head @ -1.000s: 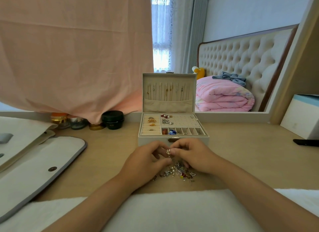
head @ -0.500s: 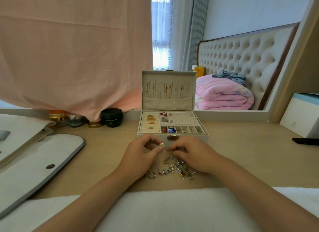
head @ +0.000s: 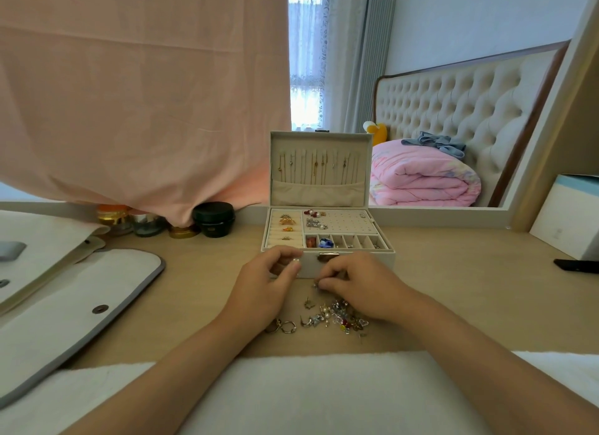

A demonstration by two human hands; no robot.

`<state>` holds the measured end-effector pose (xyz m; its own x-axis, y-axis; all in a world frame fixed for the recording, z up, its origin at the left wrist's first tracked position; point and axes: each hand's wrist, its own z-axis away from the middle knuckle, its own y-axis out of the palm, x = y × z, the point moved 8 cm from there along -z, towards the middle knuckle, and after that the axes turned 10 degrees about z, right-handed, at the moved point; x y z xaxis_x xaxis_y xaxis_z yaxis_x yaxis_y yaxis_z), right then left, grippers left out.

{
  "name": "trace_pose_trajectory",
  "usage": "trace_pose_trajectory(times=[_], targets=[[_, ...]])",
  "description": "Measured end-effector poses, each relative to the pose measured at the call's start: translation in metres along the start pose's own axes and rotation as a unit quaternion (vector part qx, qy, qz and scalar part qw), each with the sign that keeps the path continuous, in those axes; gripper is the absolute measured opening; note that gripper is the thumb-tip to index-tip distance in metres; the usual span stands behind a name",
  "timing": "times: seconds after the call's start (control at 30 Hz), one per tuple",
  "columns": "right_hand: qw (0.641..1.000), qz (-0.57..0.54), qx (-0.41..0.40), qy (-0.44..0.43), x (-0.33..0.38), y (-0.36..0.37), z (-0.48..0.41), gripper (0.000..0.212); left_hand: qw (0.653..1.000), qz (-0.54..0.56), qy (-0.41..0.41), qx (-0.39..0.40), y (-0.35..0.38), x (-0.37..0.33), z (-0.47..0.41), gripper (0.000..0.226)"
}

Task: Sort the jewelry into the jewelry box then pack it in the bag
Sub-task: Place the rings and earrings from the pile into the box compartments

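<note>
Desk (head: 453, 292), by box (head: 363, 266): left hand (head: 265, 285) pinches a piece (head: 293, 261), right hand (head: 359, 285) a stud (head: 315, 285); a slack pinch may drop either.

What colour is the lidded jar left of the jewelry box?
Black; the jar shows best in the head view.

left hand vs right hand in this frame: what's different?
Height: the left hand is raised before the jewelry box front; the right hand sits lower, fingertips at the table by the loose jewelry pile.
Hold: the left hand pinches a small pale piece in the air; the right hand appears to pinch a small silver piece lying on the table.
Shared: both are palm down with curled fingers, just in front of the box.
</note>
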<state>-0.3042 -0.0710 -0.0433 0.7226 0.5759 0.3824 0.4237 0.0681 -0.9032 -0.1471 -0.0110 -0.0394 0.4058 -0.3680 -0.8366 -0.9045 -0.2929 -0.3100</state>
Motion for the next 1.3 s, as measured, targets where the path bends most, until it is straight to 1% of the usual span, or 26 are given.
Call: trace_pose_trajectory(times=[0.17,0.27,0.4,0.47,0.53,0.67,0.73,0.87,0.97,1.1,1.2,1.3], targets=[[0.986,-0.158,-0.022,0.040,-0.005,-0.009,0.002,0.007,1.000,-0.012,0.006,0.018,0.004,-0.001,0.001,0.011],[0.967,-0.245,-0.005,0.066,-0.004,-0.006,0.005,0.008,0.999,-0.003,0.011,0.035,0.008,-0.003,0.003,0.009],[0.951,-0.301,0.002,0.071,-0.004,-0.004,0.006,0.007,0.998,-0.005,0.014,0.054,0.012,-0.003,0.004,0.019],[0.945,-0.317,0.003,0.076,-0.003,-0.004,0.007,0.007,0.998,-0.011,0.018,0.060,0.013,-0.005,0.004,0.022],[0.942,-0.327,0.006,0.075,0.000,-0.002,0.008,0.008,0.998,-0.015,0.019,0.061,0.012,-0.005,0.004,0.021],[0.934,-0.347,0.007,0.084,0.001,0.000,0.008,0.015,0.998,-0.033,0.014,0.055,0.011,-0.001,0.002,0.010],[0.931,-0.353,0.010,0.089,0.000,0.001,0.009,0.016,0.998,-0.032,0.012,0.048,0.009,-0.001,0.002,0.009],[0.921,-0.374,0.040,0.101,0.000,0.005,0.010,0.023,0.998,-0.036,0.021,0.049,0.010,-0.003,0.003,0.010],[0.920,-0.376,0.056,0.098,0.000,0.008,0.010,0.027,0.997,-0.038,0.027,0.056,0.011,-0.004,0.004,0.011],[0.927,-0.362,0.039,0.087,0.000,0.005,0.009,0.021,0.995,-0.014,0.051,0.079,0.013,-0.011,0.006,0.028],[0.925,-0.368,0.030,0.087,-0.001,0.002,0.009,0.024,0.994,-0.025,0.068,0.085,0.013,-0.015,0.006,0.027],[0.911,-0.405,0.031,0.078,0.003,0.000,0.008,0.030,0.992,-0.037,0.085,0.083,0.012,-0.020,0.004,0.021]])
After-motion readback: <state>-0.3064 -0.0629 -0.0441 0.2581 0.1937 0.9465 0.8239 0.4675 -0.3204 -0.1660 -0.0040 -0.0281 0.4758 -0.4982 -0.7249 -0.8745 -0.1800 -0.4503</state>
